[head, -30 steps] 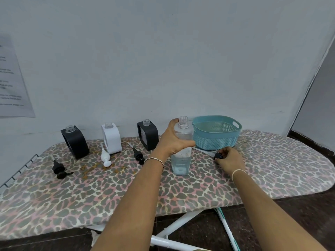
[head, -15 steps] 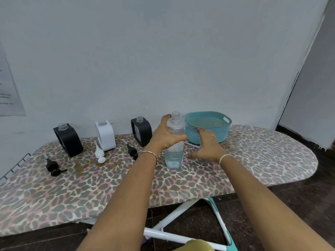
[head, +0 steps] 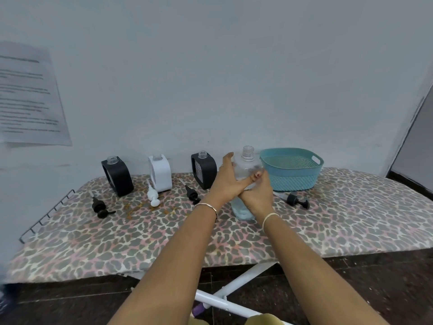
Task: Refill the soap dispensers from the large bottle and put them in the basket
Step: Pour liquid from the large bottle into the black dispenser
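The large clear bottle [head: 246,164] stands uncapped on the leopard-print ironing board [head: 140,235], a little liquid in its base. My left hand [head: 230,181] wraps its upper body and my right hand [head: 259,195] grips its lower body. Along the wall stand three open dispensers: a black dispenser [head: 117,175], a white dispenser [head: 160,172] and a second black dispenser [head: 203,170]. Their pump heads lie loose in front: a black pump [head: 100,207], a white pump [head: 153,195] and a black pump [head: 192,195]. The teal basket [head: 291,168] sits just right of the bottle.
The bottle's black pump cap [head: 297,201] lies on the board in front of the basket. A wire rack [head: 46,214] edges the board's left end. A paper sheet [head: 28,95] hangs on the wall. White board legs [head: 234,292] stand below over dark floor.
My right hand has left the black pump cap lying by the basket and come onto the bottle's lower body. The left hand has kept its hold on the bottle.
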Tool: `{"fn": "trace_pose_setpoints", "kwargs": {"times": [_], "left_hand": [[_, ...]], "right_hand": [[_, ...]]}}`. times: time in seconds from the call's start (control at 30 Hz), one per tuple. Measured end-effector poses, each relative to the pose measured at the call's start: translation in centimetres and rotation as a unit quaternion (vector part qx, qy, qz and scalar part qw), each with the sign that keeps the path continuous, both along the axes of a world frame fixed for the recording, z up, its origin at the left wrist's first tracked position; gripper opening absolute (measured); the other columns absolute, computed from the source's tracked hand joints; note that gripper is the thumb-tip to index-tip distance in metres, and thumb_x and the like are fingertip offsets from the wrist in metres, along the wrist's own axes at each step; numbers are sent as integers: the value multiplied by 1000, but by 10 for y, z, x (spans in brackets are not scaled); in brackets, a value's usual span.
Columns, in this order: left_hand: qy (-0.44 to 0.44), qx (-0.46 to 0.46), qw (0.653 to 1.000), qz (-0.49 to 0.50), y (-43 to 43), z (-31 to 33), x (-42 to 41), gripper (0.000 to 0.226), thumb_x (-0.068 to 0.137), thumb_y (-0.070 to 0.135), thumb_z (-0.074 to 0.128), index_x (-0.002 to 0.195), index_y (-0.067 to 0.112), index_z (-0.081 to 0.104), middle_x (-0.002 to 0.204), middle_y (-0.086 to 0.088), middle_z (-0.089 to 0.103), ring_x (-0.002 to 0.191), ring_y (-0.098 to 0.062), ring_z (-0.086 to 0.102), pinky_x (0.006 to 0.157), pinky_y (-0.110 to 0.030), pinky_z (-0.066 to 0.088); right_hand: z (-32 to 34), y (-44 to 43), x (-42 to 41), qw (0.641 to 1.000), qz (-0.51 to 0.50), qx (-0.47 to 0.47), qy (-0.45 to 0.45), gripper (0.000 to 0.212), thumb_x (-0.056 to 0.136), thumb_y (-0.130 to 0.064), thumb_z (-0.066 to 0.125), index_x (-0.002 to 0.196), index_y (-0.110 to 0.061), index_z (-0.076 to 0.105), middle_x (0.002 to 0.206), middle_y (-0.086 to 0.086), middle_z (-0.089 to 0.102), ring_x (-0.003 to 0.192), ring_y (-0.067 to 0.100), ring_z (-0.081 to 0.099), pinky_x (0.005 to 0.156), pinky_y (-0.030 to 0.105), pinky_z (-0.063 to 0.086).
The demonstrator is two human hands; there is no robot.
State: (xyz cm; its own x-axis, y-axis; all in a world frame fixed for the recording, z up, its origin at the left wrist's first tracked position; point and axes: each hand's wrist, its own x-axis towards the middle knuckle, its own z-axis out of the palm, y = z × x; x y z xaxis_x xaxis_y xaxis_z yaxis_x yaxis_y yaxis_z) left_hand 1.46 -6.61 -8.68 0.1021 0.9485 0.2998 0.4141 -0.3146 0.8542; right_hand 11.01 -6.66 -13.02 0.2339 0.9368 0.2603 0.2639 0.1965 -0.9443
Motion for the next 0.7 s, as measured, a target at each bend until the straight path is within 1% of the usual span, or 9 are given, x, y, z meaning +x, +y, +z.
{"fn": "trace_pose_setpoints", "kwargs": {"times": [0.1,0.13,0.2,0.27,0.33,0.4,0.5,0.63,0.7], "left_hand": [[-80,31,994,66,-1,-7,-15,77,81,59,60,142,22,31,131,2,50,114,-11,55,98,-30,47],[-96,48,990,95,0,-10,-21,69,85,60,54,139,22,36,127,2,54,111,-11,57,96,-31,48],[-91,74,982,151,3,-16,-34,52,92,53,50,132,21,43,118,4,58,104,-8,58,90,-27,48],[-58,84,976,194,10,-22,-47,42,94,39,55,130,18,46,116,3,58,103,-10,58,89,-28,49],[-25,69,972,222,21,-30,-57,44,92,25,60,132,14,46,120,-1,57,108,-14,56,92,-30,48],[1,51,969,240,33,-37,-65,47,88,19,64,132,12,45,124,-3,56,114,-17,54,98,-34,47],[28,29,966,254,54,-45,-72,52,83,23,69,129,13,46,126,-4,54,118,-21,52,100,-39,46],[44,7,960,278,79,-48,-73,73,74,37,78,132,10,44,130,-8,50,123,-25,45,104,-40,42],[39,0,961,273,91,-49,-72,80,69,37,82,133,8,42,130,-10,50,124,-27,44,104,-41,42]], "right_hand": [[-3,-8,-10,997,-78,6,-13,91,62,-43,85,137,-22,38,132,0,53,120,20,51,98,36,44],[-5,-7,-14,996,-91,13,-15,93,62,-41,86,138,-21,36,134,2,52,122,23,50,100,37,42],[-7,-3,-18,993,-115,10,-17,94,63,-38,86,139,-18,36,135,7,51,123,27,49,103,40,41],[-10,2,-20,990,-137,5,-22,91,63,-40,85,138,-17,38,132,8,53,121,29,50,101,40,41],[-9,8,-21,988,-151,5,-19,86,63,-40,85,134,-16,42,127,7,56,117,27,52,98,38,42],[-8,14,-20,989,-149,15,-9,81,63,-37,85,130,-16,45,121,5,57,112,25,54,93,32,41],[-8,25,-15,989,-148,25,2,81,63,-33,86,131,-15,45,121,4,56,112,23,54,94,31,41],[-9,38,-5,987,-154,29,17,83,64,-31,87,132,-14,44,124,5,55,112,21,52,90,24,37],[-10,41,-3,986,-159,36,21,82,64,-29,88,132,-13,44,122,3,55,109,18,52,90,24,37]]}}
